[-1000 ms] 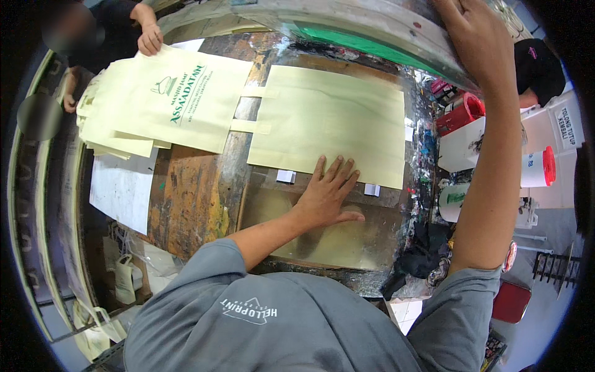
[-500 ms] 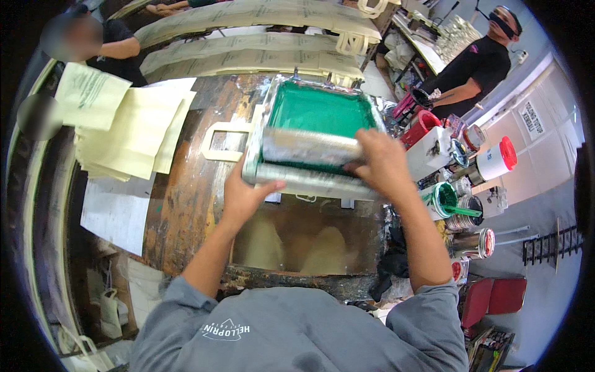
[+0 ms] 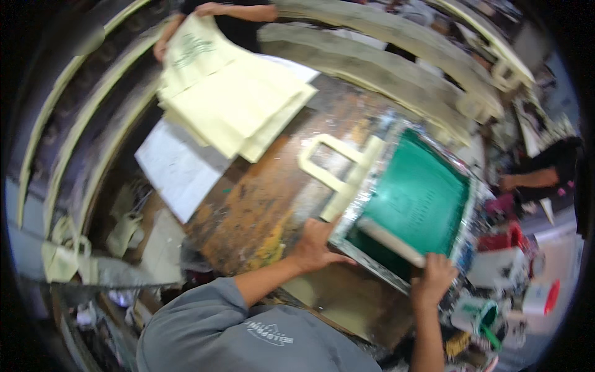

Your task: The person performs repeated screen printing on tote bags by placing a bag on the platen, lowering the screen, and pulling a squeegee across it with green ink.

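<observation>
Head view: the left hand (image 3: 319, 247) rests with fingers spread on the near-left corner of the green-meshed, silver-framed printing screen (image 3: 416, 197) lying on the stained wooden tabletop (image 3: 260, 211). The right hand (image 3: 435, 279) curls its fingers around the pale squeegee handle (image 3: 392, 242) inside the screen. A pale yellow bag handle (image 3: 331, 166) sticks out from under the frame.

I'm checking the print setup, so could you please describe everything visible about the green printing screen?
The printing screen is a rectangular frame with a silvery, taped-looking border around a green mesh, faintly marked in the middle. It lies flat, turned at an angle, on the paint-stained wooden table, over a pale bag whose handles stick out at its left edge. A pale squeegee bar rests on the mesh near the bottom. The left hand presses the frame's lower left corner; the right hand grips the squeegee's end.
</observation>
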Tool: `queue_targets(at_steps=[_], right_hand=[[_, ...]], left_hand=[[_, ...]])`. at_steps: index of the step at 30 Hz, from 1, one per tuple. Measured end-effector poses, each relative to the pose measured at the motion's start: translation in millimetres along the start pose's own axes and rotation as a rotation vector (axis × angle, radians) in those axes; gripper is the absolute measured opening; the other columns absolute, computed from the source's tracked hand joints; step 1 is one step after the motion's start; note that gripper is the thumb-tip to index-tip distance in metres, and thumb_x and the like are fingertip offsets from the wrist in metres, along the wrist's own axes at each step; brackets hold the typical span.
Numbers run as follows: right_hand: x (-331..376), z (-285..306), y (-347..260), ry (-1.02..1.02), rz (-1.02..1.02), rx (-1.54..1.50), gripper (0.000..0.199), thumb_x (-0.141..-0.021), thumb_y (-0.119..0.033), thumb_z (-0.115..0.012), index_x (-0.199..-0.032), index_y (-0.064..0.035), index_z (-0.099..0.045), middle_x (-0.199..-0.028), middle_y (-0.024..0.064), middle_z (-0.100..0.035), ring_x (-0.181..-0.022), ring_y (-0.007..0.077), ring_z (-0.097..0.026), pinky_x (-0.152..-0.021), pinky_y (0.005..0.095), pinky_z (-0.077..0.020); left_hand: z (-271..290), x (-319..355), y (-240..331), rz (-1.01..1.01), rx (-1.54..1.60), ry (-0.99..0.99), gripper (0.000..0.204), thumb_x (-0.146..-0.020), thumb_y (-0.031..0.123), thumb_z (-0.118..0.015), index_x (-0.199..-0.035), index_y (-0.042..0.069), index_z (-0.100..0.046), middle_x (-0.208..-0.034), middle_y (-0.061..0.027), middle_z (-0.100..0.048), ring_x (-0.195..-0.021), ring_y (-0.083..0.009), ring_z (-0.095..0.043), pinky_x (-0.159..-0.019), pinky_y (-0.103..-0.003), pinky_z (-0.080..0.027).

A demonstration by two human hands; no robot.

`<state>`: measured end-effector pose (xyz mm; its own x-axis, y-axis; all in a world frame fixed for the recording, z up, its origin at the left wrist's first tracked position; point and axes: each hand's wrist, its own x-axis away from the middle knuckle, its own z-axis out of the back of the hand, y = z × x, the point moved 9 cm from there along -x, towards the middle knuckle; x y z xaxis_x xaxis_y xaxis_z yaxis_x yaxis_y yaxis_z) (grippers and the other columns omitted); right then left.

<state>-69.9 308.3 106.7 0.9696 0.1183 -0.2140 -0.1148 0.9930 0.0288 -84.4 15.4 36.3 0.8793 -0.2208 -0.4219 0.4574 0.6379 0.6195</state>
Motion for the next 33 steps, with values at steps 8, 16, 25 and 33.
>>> queue_targets(at_steps=[8, 16, 25, 33], right_hand=[[-161, -62, 74, 0.16, 0.008, 0.093, 0.059, -0.076, -0.016, -0.088, -0.129, -0.0074, -0.062, -0.117, 0.0132, -0.064, -0.11, 0.0387, -0.063, -0.087, 0.0527, -0.0475], [-244, -63, 157, 0.14, 0.071, 0.009, 0.08, -0.071, -0.021, -0.092, -0.143, -0.0095, -0.061, -0.135, 0.0186, -0.068, -0.124, 0.0401, -0.064, -0.103, 0.0492, -0.0518], [-266, -66, 120, 0.054, -0.019, 0.09, 0.061, -0.074, -0.035, -0.093, -0.124, -0.0124, -0.066, -0.114, 0.0111, -0.074, -0.112, 0.0351, -0.071, -0.092, 0.0488, -0.0562], [-175, -38, 63, 0.139, 0.094, 0.036, 0.052, -0.075, -0.038, -0.091, -0.11, -0.0116, -0.064, -0.105, 0.0094, -0.072, -0.099, 0.0361, -0.071, -0.081, 0.0503, -0.056]], left_hand=[[0, 10, -9, 0.156, 0.012, -0.039, 0.125, -0.063, 0.074, -0.088, -0.157, 0.001, -0.051, -0.091, -0.0088, -0.06, -0.09, -0.0277, -0.058, -0.091, -0.043, -0.038], [40, -93, 20, -0.109, -0.211, 0.1, 0.127, -0.06, 0.086, -0.081, -0.155, 0.005, -0.056, -0.115, -0.0161, -0.055, -0.108, -0.0328, -0.053, -0.098, -0.045, -0.04], [-146, -361, 3, -0.211, -0.318, -0.222, 0.089, -0.083, 0.085, -0.064, -0.119, 0.004, -0.073, -0.114, -0.022, -0.072, -0.113, -0.0404, -0.067, -0.096, -0.053, -0.054], [-98, -260, 31, -0.444, -0.49, 0.004, 0.072, -0.086, 0.079, -0.066, -0.078, 0.008, -0.068, -0.084, -0.0103, -0.072, -0.08, -0.0308, -0.072, -0.067, -0.044, -0.058]])
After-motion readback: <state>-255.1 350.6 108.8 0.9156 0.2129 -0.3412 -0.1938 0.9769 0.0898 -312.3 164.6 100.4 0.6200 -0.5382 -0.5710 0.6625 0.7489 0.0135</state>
